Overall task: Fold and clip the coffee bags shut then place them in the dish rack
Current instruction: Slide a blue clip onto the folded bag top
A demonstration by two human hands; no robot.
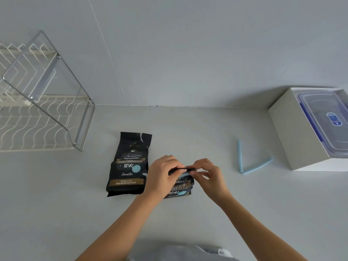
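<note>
Left hand [163, 171] and right hand [206, 173] both pinched on folded top of near coffee bag [178, 187], blue clip [185, 174] partly hidden, probably half seated. Risk: fold springs open if pinch eases. Second coffee bag [130, 164] lies unclipped just left; spare clip [252, 162] open, right. Dish rack [37, 117] far left.

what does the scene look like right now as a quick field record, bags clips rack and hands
bag in hand: black coffee bag, top folded, both hands at the fold
clip in use: light blue clip at the fold, mostly hidden by fingers
left hand: gripping the folded top
right hand: pinching the folded top
second bag: flat on the table, top unfolded, no clip
spare clip: open in a V, right of the hands
dish rack: far left, no bags in it
white box: far right, holds a clear container
</note>
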